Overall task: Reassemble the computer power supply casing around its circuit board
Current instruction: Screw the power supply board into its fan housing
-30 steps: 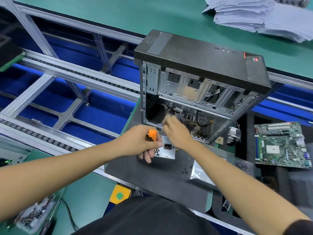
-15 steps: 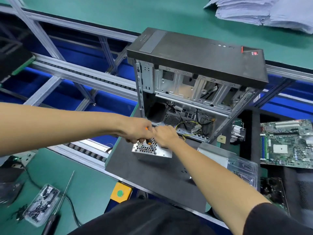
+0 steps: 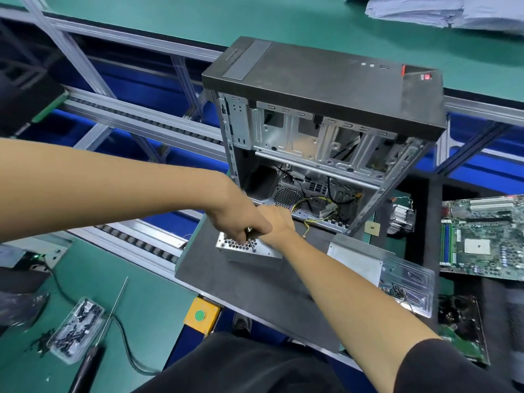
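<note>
Silver perforated-metal power supply box (image 3: 249, 252) sits on the dark grey mat (image 3: 255, 290), just in front of the open black computer tower (image 3: 326, 120). Left hand (image 3: 241, 219) grips a small screwdriver (image 3: 251, 239), tip down on the box's grille. Right hand (image 3: 279, 224) rests on the box; its finger position is hidden.

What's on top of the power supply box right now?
Both hands sit on the power supply box. The left hand grips a screwdriver with its tip on the perforated grille; the right hand holds the box's far side. The board inside is hidden.
</note>
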Tool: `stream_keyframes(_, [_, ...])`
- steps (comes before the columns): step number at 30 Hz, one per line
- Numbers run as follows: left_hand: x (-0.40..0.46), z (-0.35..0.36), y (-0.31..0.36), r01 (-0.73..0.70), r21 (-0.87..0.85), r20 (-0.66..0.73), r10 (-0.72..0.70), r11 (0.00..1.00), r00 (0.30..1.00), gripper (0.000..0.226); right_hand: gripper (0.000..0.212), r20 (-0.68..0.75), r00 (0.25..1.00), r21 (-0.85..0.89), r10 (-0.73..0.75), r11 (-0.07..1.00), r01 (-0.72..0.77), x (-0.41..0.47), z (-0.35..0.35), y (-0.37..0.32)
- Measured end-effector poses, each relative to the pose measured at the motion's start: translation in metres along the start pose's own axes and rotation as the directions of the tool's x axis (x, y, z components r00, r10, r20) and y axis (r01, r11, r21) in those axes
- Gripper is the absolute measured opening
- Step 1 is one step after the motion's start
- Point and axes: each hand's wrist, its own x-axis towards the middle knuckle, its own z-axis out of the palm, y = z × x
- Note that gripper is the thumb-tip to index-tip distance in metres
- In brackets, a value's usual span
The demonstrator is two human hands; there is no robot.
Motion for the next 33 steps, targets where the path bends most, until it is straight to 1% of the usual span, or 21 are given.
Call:
stream_keyframes(2, [0.008, 0.009, 0.002, 0.106, -0.312, -0.032, -0.122, 0.944, 0.992, 0.007, 0.023, 0.005, 1.0, 0.047, 0.018, 0.999, -0.018, 0.0, 0.003, 0.001])
stream_keyframes(4, [0.016, 0.017, 0.004, 0.198, -0.486, -0.08, -0.269, 0.851, 0.96, 0.009, 0.019, -0.006, 1.0, 0.057, 0.019, 0.998, -0.019, 0.0, 0.003, 0.002])
stream_keyframes(5, [0.017, 0.018, 0.002, 0.245, -0.518, -0.061, -0.322, 0.82, 0.945, 0.007, 0.018, -0.031, 0.999, 0.015, -0.009, 1.0, 0.01, 0.0, 0.003, 0.002])
stream_keyframes(6, [0.017, 0.017, -0.002, 0.306, -0.524, 0.01, -0.354, 0.795, 0.935, 0.008, 0.018, -0.058, 0.997, -0.045, -0.046, 0.998, 0.044, 0.0, 0.004, 0.002])
stream_keyframes(8, [0.014, 0.013, -0.016, 0.438, -0.53, 0.221, -0.38, 0.726, 0.898, 0.028, 0.022, -0.086, 0.992, -0.124, -0.089, 0.989, 0.077, -0.001, 0.005, 0.001])
stream_keyframes(9, [0.013, 0.011, -0.022, 0.49, -0.559, 0.31, -0.38, 0.669, 0.872, 0.034, 0.024, -0.085, 0.992, -0.139, -0.096, 0.987, 0.083, 0.0, 0.005, 0.002])
stream_keyframes(11, [0.014, 0.01, -0.027, 0.543, -0.613, 0.373, -0.395, 0.574, 0.84, 0.038, 0.02, -0.086, 0.991, -0.164, -0.099, 0.983, 0.084, -0.001, 0.005, 0.002])
stream_keyframes(12, [0.016, 0.011, -0.025, 0.544, -0.631, 0.355, -0.417, 0.553, 0.836, 0.039, 0.018, -0.082, 0.991, -0.183, -0.106, 0.979, 0.09, -0.002, 0.004, 0.001])
stream_keyframes(13, [0.019, 0.014, -0.022, 0.532, -0.64, 0.308, -0.45, 0.555, 0.838, 0.042, 0.019, -0.082, 0.989, -0.188, -0.123, 0.976, 0.105, -0.002, 0.004, 0.0])
stream_keyframes(14, [0.019, 0.019, -0.016, 0.512, -0.623, 0.234, -0.484, 0.591, 0.843, 0.046, 0.019, -0.078, 0.989, -0.186, -0.122, 0.977, 0.106, -0.003, 0.005, 0.0])
stream_keyframes(16, [0.02, 0.031, -0.01, 0.432, -0.498, -0.005, -0.501, 0.752, 0.865, 0.045, 0.02, -0.086, 0.992, -0.149, -0.091, 0.986, 0.077, -0.003, 0.008, 0.0])
stream_keyframes(18, [0.015, 0.036, -0.004, 0.411, -0.239, -0.228, -0.463, 0.88, 0.857, 0.038, 0.023, -0.087, 0.991, -0.158, -0.1, 0.984, 0.085, -0.001, 0.01, -0.001])
stream_keyframes(20, [0.007, 0.037, 0.004, 0.372, 0.08, -0.439, -0.303, 0.925, 0.846, 0.025, 0.018, -0.078, 0.995, -0.094, -0.065, 0.994, 0.058, 0.001, 0.01, 0.0])
stream_keyframes(21, [0.009, 0.038, 0.014, 0.325, 0.202, -0.465, -0.201, 0.924, 0.862, 0.014, 0.022, -0.066, 0.997, -0.047, -0.036, 0.998, 0.033, 0.002, 0.009, 0.001])
stream_keyframes(22, [0.012, 0.041, 0.023, 0.274, 0.305, -0.433, -0.123, 0.912, 0.893, 0.011, 0.024, -0.049, 0.999, -0.024, -0.017, 1.0, 0.016, 0.002, 0.008, 0.001])
stream_keyframes(23, [0.019, 0.04, 0.038, 0.268, 0.321, -0.422, -0.117, 0.908, 0.899, 0.018, 0.026, -0.051, 0.998, -0.02, -0.023, 1.0, 0.022, 0.004, 0.008, 0.001])
stream_keyframes(26, [0.039, 0.038, 0.063, 0.313, 0.434, -0.404, -0.127, 0.845, 0.906, 0.036, 0.032, -0.043, 0.999, 0.028, -0.004, 1.0, 0.006, 0.004, 0.007, 0.002])
stream_keyframes(27, [0.041, 0.035, 0.065, 0.38, 0.448, -0.399, -0.199, 0.809, 0.895, 0.034, 0.03, -0.02, 1.0, 0.047, 0.011, 0.999, -0.011, 0.004, 0.006, 0.003])
stream_keyframes(28, [0.04, 0.031, 0.063, 0.457, 0.369, -0.395, -0.309, 0.81, 0.865, 0.027, 0.025, -0.002, 1.0, 0.054, 0.02, 0.998, -0.02, 0.003, 0.006, 0.003])
stream_keyframes(31, [0.033, 0.012, 0.043, 0.43, 0.138, -0.217, -0.397, 0.892, 0.892, 0.014, 0.014, 0.028, 0.997, 0.082, 0.071, 0.994, -0.073, 0.0, 0.003, 0.003])
stream_keyframes(33, [0.029, 0.002, 0.031, 0.438, -0.152, -0.087, -0.453, 0.886, 0.887, 0.015, 0.015, 0.034, 0.996, 0.077, 0.078, 0.994, -0.08, 0.001, 0.003, 0.001])
